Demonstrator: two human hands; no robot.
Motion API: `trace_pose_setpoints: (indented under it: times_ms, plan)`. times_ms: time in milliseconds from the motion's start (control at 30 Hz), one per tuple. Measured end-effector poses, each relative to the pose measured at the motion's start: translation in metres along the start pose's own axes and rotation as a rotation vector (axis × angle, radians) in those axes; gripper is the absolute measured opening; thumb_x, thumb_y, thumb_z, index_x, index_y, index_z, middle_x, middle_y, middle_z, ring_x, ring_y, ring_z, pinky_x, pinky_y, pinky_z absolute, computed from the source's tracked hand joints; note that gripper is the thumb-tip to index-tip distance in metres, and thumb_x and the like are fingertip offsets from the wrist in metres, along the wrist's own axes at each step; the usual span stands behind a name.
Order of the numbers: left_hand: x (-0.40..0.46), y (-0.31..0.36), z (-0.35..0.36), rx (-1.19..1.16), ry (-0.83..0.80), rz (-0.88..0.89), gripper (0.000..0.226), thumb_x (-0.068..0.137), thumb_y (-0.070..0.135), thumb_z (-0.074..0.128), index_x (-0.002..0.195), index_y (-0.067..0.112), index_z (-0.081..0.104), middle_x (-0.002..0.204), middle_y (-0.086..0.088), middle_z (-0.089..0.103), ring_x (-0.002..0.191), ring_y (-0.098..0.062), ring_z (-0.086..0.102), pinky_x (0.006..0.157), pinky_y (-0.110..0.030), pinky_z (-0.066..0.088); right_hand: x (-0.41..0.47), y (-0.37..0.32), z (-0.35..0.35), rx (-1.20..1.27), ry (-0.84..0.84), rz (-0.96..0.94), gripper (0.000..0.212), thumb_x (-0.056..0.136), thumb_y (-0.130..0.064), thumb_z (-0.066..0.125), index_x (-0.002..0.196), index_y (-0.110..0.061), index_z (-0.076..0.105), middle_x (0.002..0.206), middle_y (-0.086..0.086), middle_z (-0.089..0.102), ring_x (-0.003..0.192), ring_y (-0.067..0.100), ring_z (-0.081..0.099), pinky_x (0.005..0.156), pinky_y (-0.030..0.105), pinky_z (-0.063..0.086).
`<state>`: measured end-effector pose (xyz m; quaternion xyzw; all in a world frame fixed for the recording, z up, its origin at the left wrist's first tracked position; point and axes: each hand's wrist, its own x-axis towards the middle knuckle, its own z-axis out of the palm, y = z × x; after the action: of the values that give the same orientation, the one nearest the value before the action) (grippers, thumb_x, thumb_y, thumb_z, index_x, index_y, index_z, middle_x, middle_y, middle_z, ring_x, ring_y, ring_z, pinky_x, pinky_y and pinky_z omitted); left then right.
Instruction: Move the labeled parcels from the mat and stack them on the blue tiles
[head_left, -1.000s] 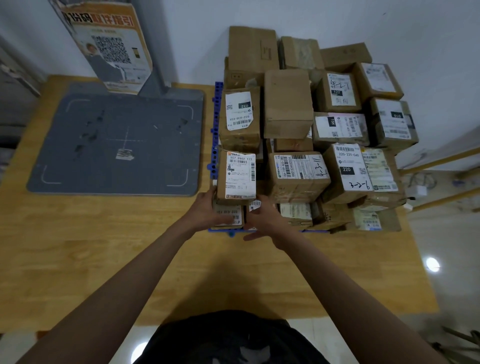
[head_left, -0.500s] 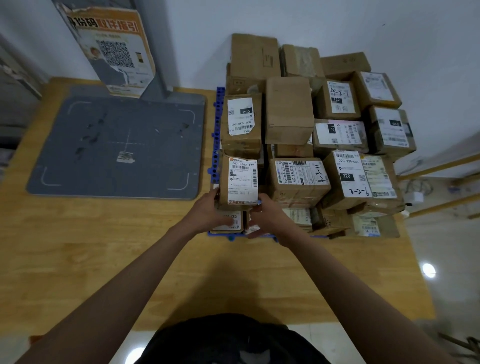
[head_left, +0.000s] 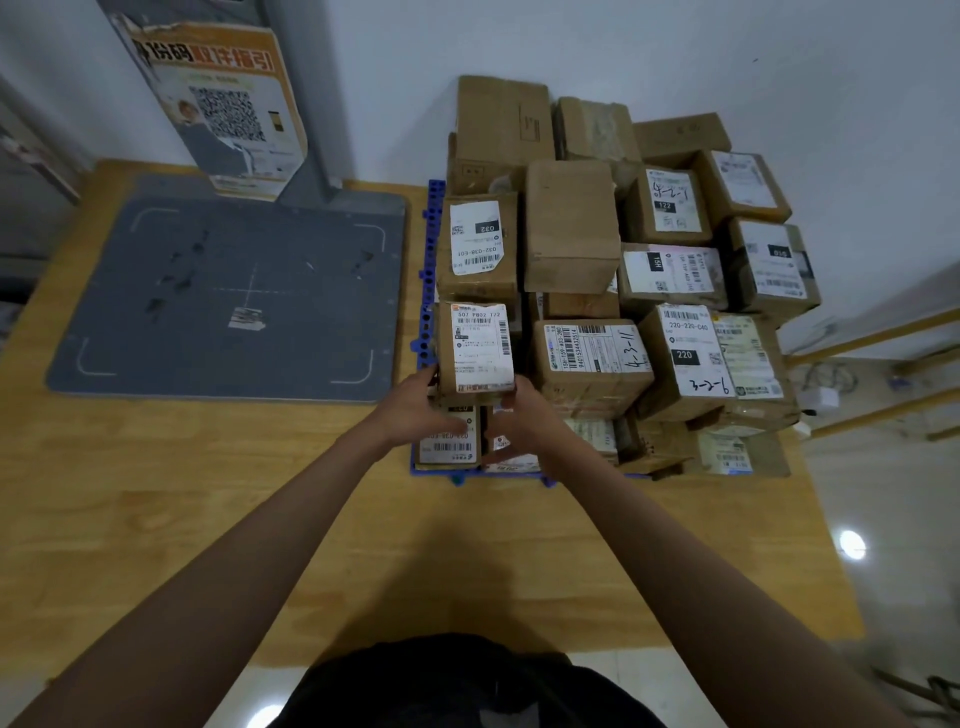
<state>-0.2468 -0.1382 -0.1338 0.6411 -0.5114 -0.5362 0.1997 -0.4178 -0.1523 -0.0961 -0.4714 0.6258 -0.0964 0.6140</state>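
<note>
Both hands out over the near left corner of the parcel stack. Left hand (head_left: 413, 413) gripping the near left edge of a small labeled parcel (head_left: 477, 349), label reading 507 P802 172, face up. Right hand (head_left: 524, 423) gripping the same parcel at its near right corner, fingers curled round the edge. Parcel sitting on top of lower boxes at the front left of the stack, over the blue tiles (head_left: 427, 291), tile edge showing as a studded strip along the stack's left side and near edge.

Under the hands: a flat parcel with a white label (head_left: 451, 441), partly hidden by the wrists. Behind the held parcel: box labeled 032 (head_left: 478, 244), label upside down to the camera. Beside that, a plain brown box (head_left: 569, 226), no label visible on top. To the right: box marked 4-3-11 (head_left: 592, 358) by hand, then box marked 220 (head_left: 685, 358), more labeled boxes packed close toward the wall.

Grey mat (head_left: 228, 291) on the left of the wooden counter (head_left: 208, 519), well apart from the held parcel; only a small scrap of sticker (head_left: 245, 318) on it. Grey post with an orange-bordered QR poster (head_left: 223, 104) standing at the mat's far edge.
</note>
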Motion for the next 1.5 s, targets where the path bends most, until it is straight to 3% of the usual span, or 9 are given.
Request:
trace_pose_setpoints:
  times_ms: [200, 300, 500, 700, 867, 967, 1100, 1300, 1500]
  plan:
    - [0.006, -0.002, -0.010, -0.002, -0.039, -0.037, 0.079, 0.075, 0.015, 0.081, 0.143, 0.023, 0.041, 0.136, 0.002, 0.052, 0.124, -0.018, 0.050, 0.097, -0.037, 0.048, -0.007, -0.016, -0.018, -0.222, 0.063, 0.015, 0.041, 0.092, -0.001, 0.055, 0.130, -0.012, 0.042, 0.126, 0.017, 0.050, 0.101, 0.035, 0.063, 0.068, 0.047, 0.062]
    - [0.012, -0.001, -0.022, -0.031, -0.041, -0.027, 0.070, 0.072, 0.022, 0.083, 0.133, 0.027, 0.049, 0.122, 0.011, 0.059, 0.117, -0.011, 0.054, 0.082, -0.022, 0.047, -0.008, -0.036, -0.036, -0.234, 0.141, -0.025, 0.049, 0.094, 0.001, 0.051, 0.140, -0.011, 0.037, 0.121, 0.016, 0.054, 0.082, 0.027, 0.067, 0.056, 0.035, 0.061]
    - [0.037, 0.013, -0.044, -0.104, -0.001, -0.031, 0.073, 0.067, 0.056, 0.080, 0.130, 0.029, 0.056, 0.130, 0.011, 0.059, 0.122, -0.011, 0.051, 0.103, -0.037, 0.043, 0.008, -0.084, -0.061, -0.552, 0.361, -0.254, 0.027, 0.094, 0.000, 0.043, 0.101, 0.010, 0.067, 0.102, 0.006, 0.068, 0.080, 0.025, 0.067, 0.067, 0.028, 0.056]
    - [0.061, 0.021, -0.047, -0.154, 0.059, -0.078, 0.034, 0.078, 0.046, 0.076, 0.107, 0.034, 0.062, 0.102, 0.017, 0.063, 0.087, 0.002, 0.061, 0.048, -0.004, 0.044, 0.047, -0.103, -0.064, -0.764, 0.299, -0.153, 0.033, 0.092, -0.003, 0.040, 0.060, -0.005, 0.046, 0.063, 0.006, 0.048, 0.055, 0.020, 0.044, 0.056, 0.028, 0.040]
    - [0.076, 0.024, -0.043, -0.119, 0.060, -0.112, 0.034, 0.082, 0.032, 0.076, 0.112, 0.026, 0.061, 0.097, 0.013, 0.063, 0.079, 0.001, 0.058, 0.049, -0.009, 0.043, 0.067, -0.097, -0.051, -0.940, 0.138, -0.114, 0.030, 0.092, -0.013, 0.049, 0.063, -0.012, 0.041, 0.062, 0.002, 0.045, 0.057, 0.018, 0.044, 0.059, 0.028, 0.039]
    - [0.083, 0.023, -0.039, -0.099, 0.065, -0.119, 0.045, 0.085, 0.025, 0.073, 0.127, 0.018, 0.058, 0.119, 0.001, 0.063, 0.094, -0.011, 0.059, 0.062, -0.014, 0.045, 0.075, -0.090, -0.045, -1.047, 0.080, -0.142, 0.016, 0.094, -0.026, 0.055, 0.092, -0.010, 0.055, 0.091, 0.006, 0.061, 0.088, 0.025, 0.058, 0.089, 0.040, 0.044]
    - [0.086, 0.024, -0.038, -0.182, 0.099, -0.139, 0.060, 0.087, 0.023, 0.070, 0.140, 0.022, 0.042, 0.123, 0.002, 0.061, 0.101, -0.016, 0.061, 0.067, -0.020, 0.051, 0.087, -0.082, -0.037, -1.055, 0.104, -0.137, 0.053, 0.091, -0.047, 0.057, 0.124, -0.007, 0.046, 0.119, 0.010, 0.061, 0.117, 0.031, 0.053, 0.115, 0.051, 0.024]
    - [0.084, 0.025, -0.037, -0.306, 0.092, -0.122, 0.057, 0.092, 0.024, 0.059, 0.142, 0.033, 0.033, 0.118, 0.002, 0.062, 0.099, -0.019, 0.065, 0.078, -0.042, 0.060, 0.089, -0.073, -0.024, -1.002, 0.216, -0.230, 0.102, 0.065, -0.085, 0.056, 0.129, -0.007, 0.037, 0.130, 0.015, 0.052, 0.122, 0.034, 0.049, 0.106, 0.049, 0.029]
    - [0.080, 0.023, -0.034, -0.340, 0.165, -0.204, 0.059, 0.095, 0.033, 0.058, 0.145, 0.017, 0.031, 0.111, 0.003, 0.058, 0.088, -0.021, 0.068, 0.070, -0.038, 0.061, 0.087, -0.068, -0.014, -1.054, 0.307, -0.433, 0.089, 0.070, -0.078, 0.057, 0.122, -0.009, 0.038, 0.121, 0.010, 0.051, 0.111, 0.031, 0.052, 0.093, 0.044, 0.038]
